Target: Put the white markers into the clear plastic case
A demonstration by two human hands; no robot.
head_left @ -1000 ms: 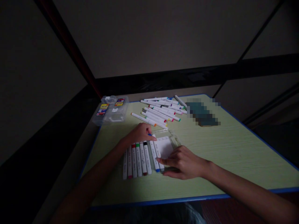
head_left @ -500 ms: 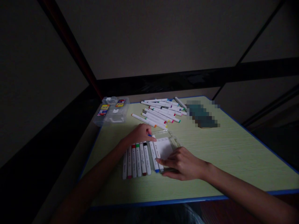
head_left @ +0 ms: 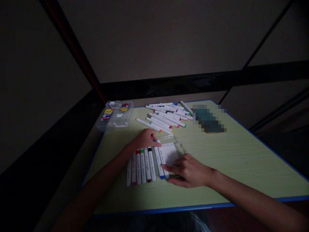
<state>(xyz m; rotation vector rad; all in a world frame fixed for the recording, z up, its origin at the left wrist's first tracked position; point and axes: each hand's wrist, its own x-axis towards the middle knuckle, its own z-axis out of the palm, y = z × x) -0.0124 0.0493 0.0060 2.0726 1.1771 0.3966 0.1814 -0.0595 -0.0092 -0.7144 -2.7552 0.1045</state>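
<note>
A row of white markers (head_left: 142, 166) with coloured caps lies side by side on the pale green table (head_left: 229, 161). Beside them sits a clear plastic case (head_left: 172, 151) with a white insert. My left hand (head_left: 145, 139) rests at the far end of the row, its fingers curled and pinching the top of a blue-capped marker (head_left: 158, 158) at the case's left edge. My right hand (head_left: 189, 170) lies at the near right corner of the case, fingertips pressed on the marker ends there.
A loose pile of white markers (head_left: 166, 116) lies further back on the table. A clear lidded box with coloured stickers (head_left: 116, 116) stands at the back left corner. A dark blurred object (head_left: 209, 119) lies at the back right. The table has a blue edge.
Both hands keep nearly the same place; the view has shifted slightly, and my right hand sits a little lower and to the right at the case's corner.
</note>
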